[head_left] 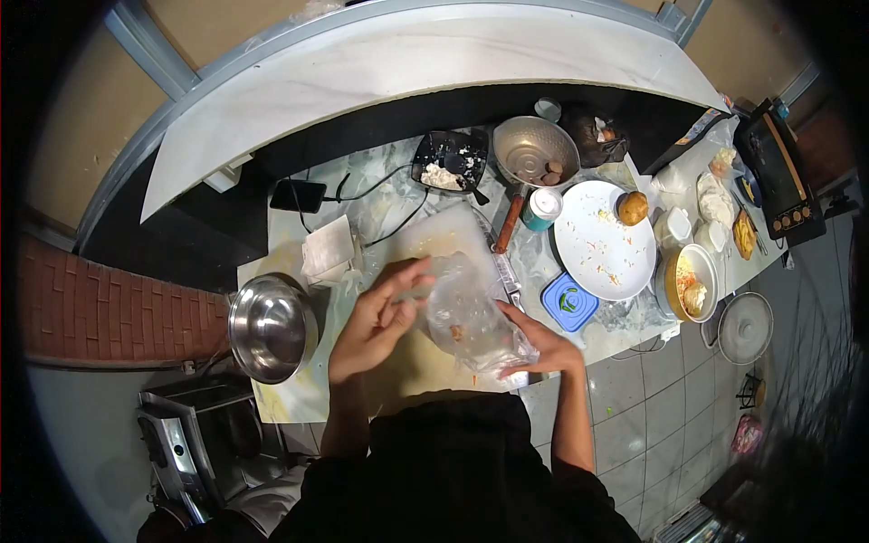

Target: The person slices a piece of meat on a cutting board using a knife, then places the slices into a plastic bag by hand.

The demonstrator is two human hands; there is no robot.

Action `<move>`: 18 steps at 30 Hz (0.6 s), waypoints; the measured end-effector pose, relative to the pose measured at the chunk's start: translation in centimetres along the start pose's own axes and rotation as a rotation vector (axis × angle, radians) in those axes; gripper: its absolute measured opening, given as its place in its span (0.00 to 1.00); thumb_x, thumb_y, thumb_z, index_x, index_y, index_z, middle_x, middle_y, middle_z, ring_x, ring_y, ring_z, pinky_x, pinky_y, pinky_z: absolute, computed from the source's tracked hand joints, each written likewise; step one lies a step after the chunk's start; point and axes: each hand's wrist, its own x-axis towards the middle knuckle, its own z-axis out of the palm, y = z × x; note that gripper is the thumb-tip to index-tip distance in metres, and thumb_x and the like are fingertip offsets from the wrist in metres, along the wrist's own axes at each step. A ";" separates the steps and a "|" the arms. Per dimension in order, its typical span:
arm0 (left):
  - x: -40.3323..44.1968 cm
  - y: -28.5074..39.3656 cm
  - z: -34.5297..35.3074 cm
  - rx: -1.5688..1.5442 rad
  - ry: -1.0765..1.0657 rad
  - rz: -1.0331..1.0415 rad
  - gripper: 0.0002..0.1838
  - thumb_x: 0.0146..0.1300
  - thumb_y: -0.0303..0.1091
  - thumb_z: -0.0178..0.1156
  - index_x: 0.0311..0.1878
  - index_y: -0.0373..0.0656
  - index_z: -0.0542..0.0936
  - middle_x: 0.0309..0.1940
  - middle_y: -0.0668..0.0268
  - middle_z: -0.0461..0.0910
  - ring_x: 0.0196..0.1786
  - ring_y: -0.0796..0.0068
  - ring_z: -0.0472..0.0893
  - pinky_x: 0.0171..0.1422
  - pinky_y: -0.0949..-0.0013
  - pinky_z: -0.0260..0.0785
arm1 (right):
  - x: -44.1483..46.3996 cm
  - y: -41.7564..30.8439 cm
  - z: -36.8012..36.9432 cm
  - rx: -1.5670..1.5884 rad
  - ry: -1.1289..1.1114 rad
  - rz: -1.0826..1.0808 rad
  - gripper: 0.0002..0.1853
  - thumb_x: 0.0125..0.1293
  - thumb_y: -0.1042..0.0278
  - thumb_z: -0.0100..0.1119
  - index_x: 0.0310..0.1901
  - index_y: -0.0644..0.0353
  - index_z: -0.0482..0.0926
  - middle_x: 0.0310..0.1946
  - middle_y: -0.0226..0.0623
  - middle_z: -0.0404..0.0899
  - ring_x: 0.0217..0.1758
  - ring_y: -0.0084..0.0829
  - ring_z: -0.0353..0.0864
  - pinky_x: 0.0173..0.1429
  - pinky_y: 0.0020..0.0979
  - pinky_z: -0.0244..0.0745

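A clear plastic bag [471, 308] with a small brown bit in it is spread between my hands, above the white cutting board [439, 228]. My right hand [546, 348] grips its lower right edge, fingers and thumb closed on the plastic. On the bag's left side my left hand [376, 321] has its fingers apart and seems to hold nothing. A knife [509, 274] lies along the board's right side, partly hidden by the bag. Just beyond my right hand sits a blue square lid or box [570, 301] with green pieces on top.
A steel bowl [272, 339] and paper napkins [328, 252] stand left. Behind are a phone [299, 196], black dish [462, 149], saucepan [520, 136] and jar [543, 206]. To the right are a white plate [588, 244] bearing a round brown item [632, 208] and a yellow bowl [672, 290].
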 end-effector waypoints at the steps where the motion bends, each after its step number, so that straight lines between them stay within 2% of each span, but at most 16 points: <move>1: 0.1 -0.7 -0.7 -0.040 0.027 0.026 0.25 0.75 0.32 0.52 0.71 0.34 0.64 0.68 0.61 0.65 0.58 0.73 0.71 0.58 0.72 0.67 | 0.7 1.1 1.2 -0.068 0.105 -0.001 0.55 0.44 0.61 0.82 0.72 0.61 0.59 0.68 0.46 0.66 0.70 0.39 0.65 0.72 0.36 0.62; 2: 0.3 -1.4 -1.3 -0.080 0.051 0.055 0.25 0.76 0.33 0.50 0.71 0.33 0.63 0.70 0.60 0.64 0.64 0.67 0.69 0.64 0.67 0.67 | 1.5 2.1 2.3 -0.138 0.212 -0.004 0.51 0.47 0.67 0.80 0.72 0.63 0.59 0.66 0.45 0.67 0.70 0.35 0.66 0.72 0.34 0.62; 3: 0.1 -2.3 -1.3 -0.088 0.196 0.050 0.21 0.77 0.38 0.49 0.66 0.35 0.70 0.66 0.60 0.70 0.61 0.67 0.74 0.61 0.64 0.70 | 2.3 3.4 3.3 -0.137 0.215 -0.003 0.51 0.47 0.67 0.80 0.72 0.63 0.59 0.66 0.45 0.67 0.70 0.35 0.66 0.72 0.34 0.62; 4: -0.3 -3.1 -1.6 -0.088 0.194 0.047 0.21 0.77 0.38 0.49 0.66 0.35 0.70 0.66 0.60 0.70 0.61 0.67 0.74 0.61 0.64 0.70 | 3.0 4.3 4.4 -0.113 0.284 -0.043 0.43 0.51 0.71 0.76 0.69 0.64 0.63 0.62 0.44 0.71 0.66 0.33 0.69 0.69 0.33 0.65; 5: -0.9 -3.9 -2.2 0.081 0.283 -0.121 0.21 0.76 0.41 0.51 0.63 0.35 0.73 0.62 0.58 0.73 0.60 0.67 0.76 0.59 0.64 0.71 | 3.6 5.2 5.1 -0.090 0.352 -0.085 0.36 0.56 0.75 0.71 0.66 0.66 0.67 0.58 0.43 0.76 0.62 0.31 0.73 0.67 0.32 0.67; 6: -1.3 -4.9 -2.6 0.250 0.372 -0.287 0.22 0.75 0.44 0.52 0.60 0.35 0.75 0.59 0.57 0.76 0.58 0.67 0.79 0.57 0.65 0.73 | 4.1 5.1 5.4 -0.090 0.350 -0.089 0.36 0.56 0.75 0.71 0.66 0.66 0.67 0.58 0.43 0.76 0.62 0.31 0.73 0.67 0.32 0.67; 7: -1.9 -6.1 -2.8 0.251 0.377 -0.287 0.22 0.75 0.44 0.52 0.60 0.35 0.75 0.59 0.57 0.76 0.58 0.67 0.79 0.57 0.65 0.73 | 4.5 4.9 5.6 0.054 0.417 -0.062 0.28 0.59 0.78 0.67 0.61 0.67 0.72 0.54 0.41 0.79 0.58 0.28 0.76 0.63 0.31 0.70; 8: -2.5 -7.4 -2.8 0.371 0.358 -0.402 0.21 0.72 0.45 0.57 0.58 0.37 0.77 0.50 0.57 0.81 0.52 0.66 0.82 0.54 0.64 0.74 | 5.0 4.8 5.7 0.196 0.481 -0.034 0.20 0.62 0.80 0.62 0.56 0.69 0.76 0.49 0.38 0.82 0.53 0.25 0.78 0.58 0.30 0.73; 9: -3.1 -8.4 -2.8 0.489 0.336 -0.518 0.21 0.68 0.45 0.62 0.56 0.39 0.78 0.41 0.57 0.85 0.45 0.65 0.85 0.50 0.64 0.75 | 5.4 5.1 5.8 0.104 0.562 -0.093 0.12 0.65 0.79 0.59 0.50 0.69 0.79 0.41 0.33 0.84 0.45 0.22 0.80 0.51 0.28 0.75; 10: -3.6 -8.9 -2.3 0.488 0.339 -0.517 0.21 0.68 0.45 0.62 0.56 0.39 0.78 0.41 0.57 0.85 0.45 0.65 0.85 0.50 0.64 0.75 | 6.0 5.7 5.8 0.102 0.560 -0.093 0.12 0.65 0.79 0.59 0.50 0.69 0.79 0.41 0.33 0.84 0.45 0.22 0.80 0.51 0.28 0.75; 12: -4.2 -9.9 -0.7 0.589 0.205 -0.553 0.24 0.64 0.45 0.66 0.55 0.37 0.77 0.39 0.52 0.84 0.41 0.62 0.86 0.47 0.64 0.76 | 6.9 6.7 5.9 0.351 0.626 0.187 0.11 0.67 0.75 0.60 0.49 0.68 0.80 0.38 0.33 0.84 0.43 0.23 0.80 0.50 0.27 0.74; 13: -4.4 -11.4 0.1 0.588 0.208 -0.552 0.24 0.64 0.45 0.66 0.55 0.37 0.77 0.39 0.52 0.84 0.41 0.62 0.86 0.47 0.64 0.76 | 7.1 5.8 6.1 0.349 0.624 0.187 0.11 0.67 0.75 0.60 0.49 0.68 0.80 0.38 0.33 0.84 0.43 0.23 0.80 0.50 0.27 0.74; 15: -4.1 -13.7 1.2 0.464 0.193 -0.353 0.22 0.66 0.41 0.65 0.55 0.36 0.77 0.40 0.52 0.85 0.43 0.60 0.86 0.46 0.62 0.76 | 7.7 4.2 6.3 0.359 0.557 0.065 0.20 0.62 0.65 0.69 0.52 0.66 0.78 0.42 0.42 0.81 0.50 0.30 0.79 0.56 0.31 0.72; 16: -3.9 -14.0 1.3 0.463 0.199 -0.351 0.22 0.66 0.41 0.65 0.55 0.36 0.77 0.40 0.52 0.85 0.43 0.60 0.86 0.46 0.62 0.76 | 7.9 4.3 6.4 0.356 0.551 0.063 0.20 0.62 0.65 0.69 0.52 0.66 0.78 0.42 0.42 0.81 0.50 0.30 0.79 0.56 0.31 0.72; 18: -3.4 -14.2 1.3 0.434 0.146 -0.318 0.19 0.68 0.38 0.62 0.57 0.37 0.76 0.44 0.51 0.83 0.45 0.61 0.86 0.46 0.63 0.78 | 8.1 4.8 6.8 -0.027 0.529 -0.066 0.30 0.57 0.62 0.75 0.58 0.65 0.73 0.52 0.48 0.76 0.58 0.38 0.75 0.61 0.36 0.69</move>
